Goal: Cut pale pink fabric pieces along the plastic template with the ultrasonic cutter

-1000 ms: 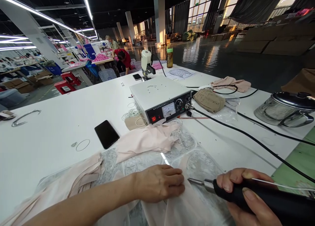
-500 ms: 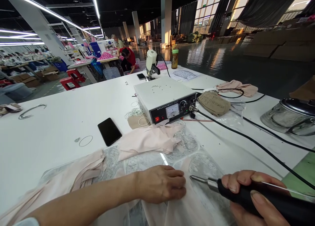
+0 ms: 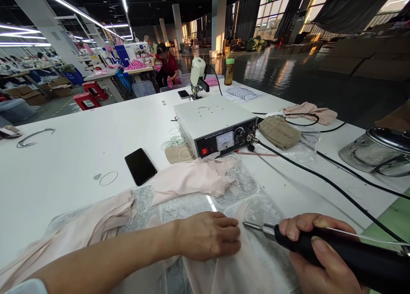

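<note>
My left hand (image 3: 207, 236) lies on pale pink fabric (image 3: 192, 179) at the near edge of the white table (image 3: 73, 157), its fingers curled and pressed down on the cloth. My right hand (image 3: 317, 251) is wrapped round a black hand-held tool (image 3: 336, 251) whose metal tip (image 3: 253, 227) points left, just beside my left fingertips. A black cable (image 3: 320, 181) runs from the tool to a white control box (image 3: 216, 125) with a dial and knobs. Clear plastic with lace trim (image 3: 250, 187) lies under the fabric.
A black phone (image 3: 140, 166) lies left of the fabric, with thin rings (image 3: 108, 178) near it. Behind the box stand a small white machine (image 3: 197, 76) and a bottle (image 3: 229, 71). A steel pot (image 3: 378, 151) sits at the right. People work at distant tables (image 3: 166, 65).
The view has shifted slightly. Both hands stay in place on the fabric, the tool tip still next to my left fingers.
</note>
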{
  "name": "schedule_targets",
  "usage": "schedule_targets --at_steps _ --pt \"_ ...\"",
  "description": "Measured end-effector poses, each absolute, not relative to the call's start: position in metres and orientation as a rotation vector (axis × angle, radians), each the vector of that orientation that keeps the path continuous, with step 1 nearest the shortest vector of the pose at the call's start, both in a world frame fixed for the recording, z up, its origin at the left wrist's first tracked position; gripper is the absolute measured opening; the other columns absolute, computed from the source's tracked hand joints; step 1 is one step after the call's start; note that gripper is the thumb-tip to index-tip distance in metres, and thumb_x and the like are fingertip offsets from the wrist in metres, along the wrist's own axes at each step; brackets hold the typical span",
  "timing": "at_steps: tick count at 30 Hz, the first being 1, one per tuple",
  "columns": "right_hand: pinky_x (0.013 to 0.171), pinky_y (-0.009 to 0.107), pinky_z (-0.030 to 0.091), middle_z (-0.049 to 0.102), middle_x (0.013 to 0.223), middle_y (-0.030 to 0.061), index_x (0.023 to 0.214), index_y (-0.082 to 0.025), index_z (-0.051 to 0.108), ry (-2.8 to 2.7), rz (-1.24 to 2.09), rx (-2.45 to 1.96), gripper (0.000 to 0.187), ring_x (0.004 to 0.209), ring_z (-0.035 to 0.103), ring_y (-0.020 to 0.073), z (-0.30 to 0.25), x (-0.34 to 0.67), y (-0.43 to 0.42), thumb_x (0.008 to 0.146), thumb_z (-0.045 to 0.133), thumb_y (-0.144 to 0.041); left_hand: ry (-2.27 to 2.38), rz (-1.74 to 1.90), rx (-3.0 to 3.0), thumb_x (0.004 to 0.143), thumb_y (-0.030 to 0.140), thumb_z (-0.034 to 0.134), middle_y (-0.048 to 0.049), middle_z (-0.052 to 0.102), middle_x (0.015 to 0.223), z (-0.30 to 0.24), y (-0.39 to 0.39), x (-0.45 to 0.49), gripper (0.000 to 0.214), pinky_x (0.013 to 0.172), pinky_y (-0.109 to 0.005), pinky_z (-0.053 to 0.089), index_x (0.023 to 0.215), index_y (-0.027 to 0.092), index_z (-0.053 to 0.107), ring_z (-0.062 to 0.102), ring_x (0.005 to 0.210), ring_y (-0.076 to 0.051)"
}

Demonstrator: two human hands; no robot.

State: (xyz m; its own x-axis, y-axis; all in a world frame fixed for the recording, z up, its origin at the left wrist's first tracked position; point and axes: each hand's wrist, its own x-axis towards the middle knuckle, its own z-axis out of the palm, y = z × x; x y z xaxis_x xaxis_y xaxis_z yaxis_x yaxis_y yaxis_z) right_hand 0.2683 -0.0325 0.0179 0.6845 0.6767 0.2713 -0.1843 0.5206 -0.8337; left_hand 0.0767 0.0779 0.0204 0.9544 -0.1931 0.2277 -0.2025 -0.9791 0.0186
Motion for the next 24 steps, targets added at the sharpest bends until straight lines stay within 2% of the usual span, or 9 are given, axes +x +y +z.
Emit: schedule_targets --at_steps 8,18,24 --pt "0.055 0.036 0.055 0.058 0.072 -0.001 0.085 -0.023 0.057 -0.761 0.522 -0.899 0.012 0.056 0.054 0.0138 0.021 0.268 -0.032 0.078 0.061 -0.014 -0.319 0.352 3.057 0.1 0.012 0.043 -0.0119 0.064 0.097 0.023 0.077 0.078 0.022 0.086 -0.027 0.049 0.088 0.014 0.061 0.062 0.1 -0.02" --pt "0.049 0.032 0.054 0.05 0.068 -0.0024 0.081 -0.023 0.054 -0.598 0.657 -0.948 0.014 0.053 0.051 0.0125 0.031 0.27 -0.051 0.074 0.066 -0.024 -0.314 0.332 3.067 0.1 0.014 0.044 -0.0113 0.064 0.096 0.023 0.077 0.079 0.021 0.084 -0.027 0.05 0.09 0.015 0.062 0.063 0.099 -0.02" --pt "0.049 0.032 0.055 0.05 0.066 -0.0025 0.078 -0.023 0.054 -0.627 0.636 -0.974 0.015 0.051 0.051 0.012 0.03 0.268 -0.053 0.075 0.068 -0.026 -0.323 0.378 3.057 0.099 0.015 0.047 -0.0111 0.065 0.094 0.021 0.077 0.079 0.017 0.083 -0.028 0.051 0.089 0.015 0.061 0.064 0.097 -0.02"
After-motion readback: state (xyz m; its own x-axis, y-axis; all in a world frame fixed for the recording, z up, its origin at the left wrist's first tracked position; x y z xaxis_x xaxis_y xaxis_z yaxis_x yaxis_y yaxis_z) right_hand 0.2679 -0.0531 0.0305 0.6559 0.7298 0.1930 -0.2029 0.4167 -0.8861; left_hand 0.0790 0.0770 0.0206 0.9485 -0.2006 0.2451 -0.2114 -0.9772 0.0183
